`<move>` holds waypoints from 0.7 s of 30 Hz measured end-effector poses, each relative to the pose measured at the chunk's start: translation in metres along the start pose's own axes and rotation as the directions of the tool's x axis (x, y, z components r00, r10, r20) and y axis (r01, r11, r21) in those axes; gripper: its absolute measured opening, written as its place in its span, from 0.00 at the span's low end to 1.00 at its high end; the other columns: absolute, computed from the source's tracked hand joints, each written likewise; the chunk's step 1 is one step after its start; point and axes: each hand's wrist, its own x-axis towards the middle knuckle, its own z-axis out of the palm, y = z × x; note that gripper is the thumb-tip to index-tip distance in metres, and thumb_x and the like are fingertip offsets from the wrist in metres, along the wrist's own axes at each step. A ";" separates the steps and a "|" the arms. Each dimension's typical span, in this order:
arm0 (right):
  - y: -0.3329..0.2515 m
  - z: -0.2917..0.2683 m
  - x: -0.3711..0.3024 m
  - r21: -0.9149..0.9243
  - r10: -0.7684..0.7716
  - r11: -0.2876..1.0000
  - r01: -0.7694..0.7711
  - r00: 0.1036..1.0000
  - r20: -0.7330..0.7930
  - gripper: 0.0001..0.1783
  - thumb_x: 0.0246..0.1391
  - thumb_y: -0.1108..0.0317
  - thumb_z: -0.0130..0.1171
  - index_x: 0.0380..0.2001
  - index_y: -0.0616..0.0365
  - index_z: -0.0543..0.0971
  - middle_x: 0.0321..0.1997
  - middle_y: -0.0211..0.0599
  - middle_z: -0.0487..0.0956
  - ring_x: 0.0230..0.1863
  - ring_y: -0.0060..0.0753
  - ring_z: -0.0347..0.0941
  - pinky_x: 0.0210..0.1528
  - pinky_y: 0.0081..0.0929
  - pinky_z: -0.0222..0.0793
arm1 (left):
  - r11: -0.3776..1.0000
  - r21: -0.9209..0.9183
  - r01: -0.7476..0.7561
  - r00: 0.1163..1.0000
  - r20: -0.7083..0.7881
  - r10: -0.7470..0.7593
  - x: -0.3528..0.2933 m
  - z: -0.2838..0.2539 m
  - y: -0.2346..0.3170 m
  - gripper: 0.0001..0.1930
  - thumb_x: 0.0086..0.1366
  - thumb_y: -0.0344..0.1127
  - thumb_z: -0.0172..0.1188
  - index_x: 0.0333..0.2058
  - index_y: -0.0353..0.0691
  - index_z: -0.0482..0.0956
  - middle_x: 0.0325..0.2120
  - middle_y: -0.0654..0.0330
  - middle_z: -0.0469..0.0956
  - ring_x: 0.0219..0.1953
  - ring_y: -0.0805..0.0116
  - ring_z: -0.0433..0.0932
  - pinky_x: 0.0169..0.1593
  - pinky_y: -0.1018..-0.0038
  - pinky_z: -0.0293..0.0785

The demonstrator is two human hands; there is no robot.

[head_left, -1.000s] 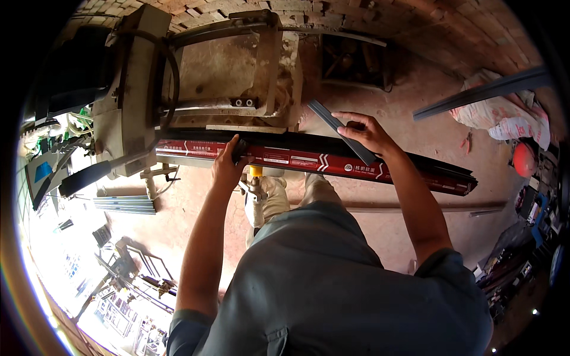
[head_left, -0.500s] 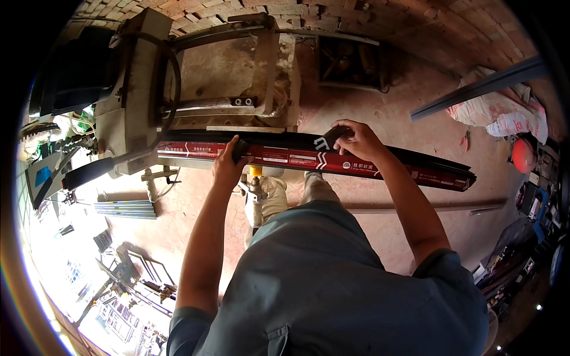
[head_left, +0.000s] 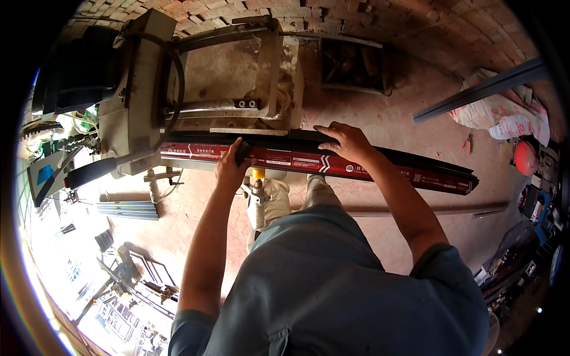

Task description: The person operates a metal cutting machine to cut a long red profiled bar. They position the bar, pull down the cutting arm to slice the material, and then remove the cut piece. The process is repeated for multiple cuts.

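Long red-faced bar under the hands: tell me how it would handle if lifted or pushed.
Probably stiff: the long red-faced bar runs nearly straight. Likely awkward lifted by one end, since it reaches past the left hand and right hand. Its flat-looking face suggests sliding rather than rolling.

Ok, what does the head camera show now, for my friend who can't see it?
A person's left hand holds a small dark piece at a long red-and-black bar. The right hand reaches over the bar, fingers and thumb by a short dark strip. A dusty metal machine stands beyond, at upper left.
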 end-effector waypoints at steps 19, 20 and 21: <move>0.010 0.024 0.015 0.144 0.021 0.988 -0.046 0.985 0.174 0.16 0.69 0.60 0.55 0.53 0.49 0.84 0.43 0.42 0.82 0.43 0.49 0.80 0.48 0.41 0.76 | 0.999 0.026 0.043 0.999 0.031 -0.044 0.002 -0.007 0.013 0.41 0.56 0.50 0.77 0.66 0.49 0.71 0.48 0.49 0.84 0.49 0.50 0.83 0.51 0.59 0.79; 0.008 0.022 0.015 0.164 0.022 0.985 -0.051 0.985 0.174 0.16 0.69 0.60 0.55 0.53 0.49 0.84 0.43 0.42 0.82 0.43 0.49 0.80 0.48 0.41 0.76 | 0.999 0.018 0.037 0.999 0.027 -0.037 0.002 -0.007 0.012 0.41 0.55 0.49 0.77 0.66 0.49 0.71 0.48 0.49 0.84 0.49 0.50 0.83 0.51 0.59 0.79; 0.007 0.021 0.015 0.168 0.021 0.985 -0.052 0.984 0.178 0.16 0.69 0.60 0.55 0.53 0.48 0.84 0.43 0.42 0.82 0.43 0.49 0.80 0.48 0.41 0.76 | 0.999 0.011 0.031 0.999 0.023 -0.032 0.002 -0.006 0.011 0.41 0.55 0.49 0.77 0.66 0.48 0.71 0.47 0.49 0.84 0.49 0.50 0.83 0.51 0.59 0.79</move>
